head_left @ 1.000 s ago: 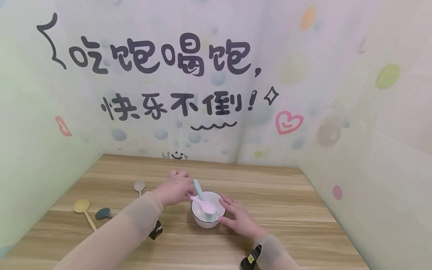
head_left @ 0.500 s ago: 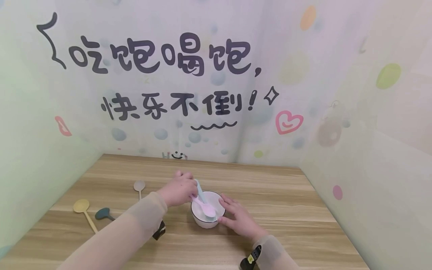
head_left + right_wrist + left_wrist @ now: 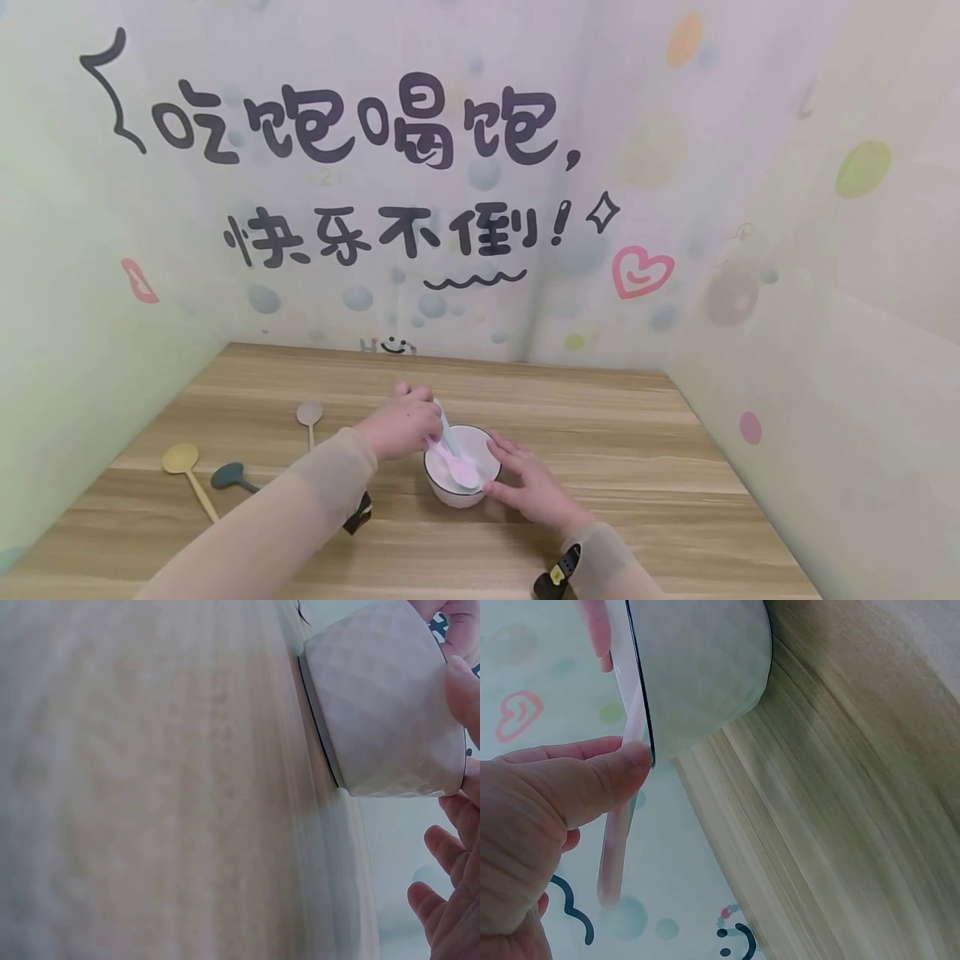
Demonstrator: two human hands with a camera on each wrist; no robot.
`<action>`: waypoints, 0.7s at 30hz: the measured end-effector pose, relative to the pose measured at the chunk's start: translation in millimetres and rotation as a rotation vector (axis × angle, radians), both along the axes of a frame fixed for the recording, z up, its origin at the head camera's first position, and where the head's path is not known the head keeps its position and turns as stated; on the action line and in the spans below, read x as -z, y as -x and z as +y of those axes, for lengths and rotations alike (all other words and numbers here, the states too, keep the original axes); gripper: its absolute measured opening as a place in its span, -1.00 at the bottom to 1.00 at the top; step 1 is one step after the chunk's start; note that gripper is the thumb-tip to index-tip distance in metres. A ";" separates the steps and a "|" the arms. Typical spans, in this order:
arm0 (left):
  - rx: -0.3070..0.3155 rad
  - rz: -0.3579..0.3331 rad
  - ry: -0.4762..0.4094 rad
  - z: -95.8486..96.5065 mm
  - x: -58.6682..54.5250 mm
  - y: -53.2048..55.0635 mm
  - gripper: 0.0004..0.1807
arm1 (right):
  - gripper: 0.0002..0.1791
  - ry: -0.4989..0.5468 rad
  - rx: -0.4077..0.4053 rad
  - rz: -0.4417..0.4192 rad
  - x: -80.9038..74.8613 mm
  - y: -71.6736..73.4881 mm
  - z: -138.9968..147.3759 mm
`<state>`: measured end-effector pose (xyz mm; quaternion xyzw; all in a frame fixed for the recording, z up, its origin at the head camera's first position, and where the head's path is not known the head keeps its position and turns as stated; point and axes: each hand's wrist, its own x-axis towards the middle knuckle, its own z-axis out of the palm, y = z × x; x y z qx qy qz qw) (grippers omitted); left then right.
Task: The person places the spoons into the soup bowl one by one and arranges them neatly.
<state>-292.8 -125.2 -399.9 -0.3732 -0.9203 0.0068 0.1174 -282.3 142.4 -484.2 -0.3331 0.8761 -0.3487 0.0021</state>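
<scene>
A white bowl [image 3: 455,499] with a dark rim and a faceted outer wall stands on the table. My left hand [image 3: 399,427] pinches the handle of a pink spoon [image 3: 464,473] at the bowl's left rim, the spoon's head down inside. In the left wrist view, thumb and finger close on the pink handle [image 3: 612,862] right at the rim. A light blue spoon [image 3: 447,430] leans in the same bowl, its handle rising past the back rim. My right hand [image 3: 534,492] rests against the bowl's right side, fingers extended, thumb and fingertips at the rim.
To the left lie a yellow spoon [image 3: 182,457], a dark blue spoon [image 3: 228,475] and a beige spoon [image 3: 309,413], their handles partly behind the left sleeve. A printed wall stands behind the wooden table [image 3: 600,408].
My left hand has shifted slightly right, and the pink spoon's head has sunk lower into the bowl. The right hand and the bowl have stayed in place.
</scene>
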 end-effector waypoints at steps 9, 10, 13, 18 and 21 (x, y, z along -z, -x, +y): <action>-0.006 -0.027 -0.016 3.6 -1.3 -0.8 -0.90 | -0.21 0.004 -0.003 -0.029 -1.9 -0.8 0.3; -0.010 -0.030 -0.015 4.0 -1.7 -1.0 -0.91 | -0.20 0.003 -0.002 -0.029 -2.0 -0.8 0.2; -0.019 -0.037 -0.016 5.0 -1.3 -1.4 -0.92 | -0.20 -0.001 0.000 -0.031 -3.0 -1.2 -0.2; -0.018 -0.016 -0.023 5.3 1.7 -1.0 -0.93 | -0.20 -0.002 -0.001 -0.031 -3.9 -2.2 -0.4; -0.011 0.000 -0.032 5.2 3.0 -0.2 -0.93 | -0.20 0.001 -0.003 -0.030 -3.9 -2.2 -0.2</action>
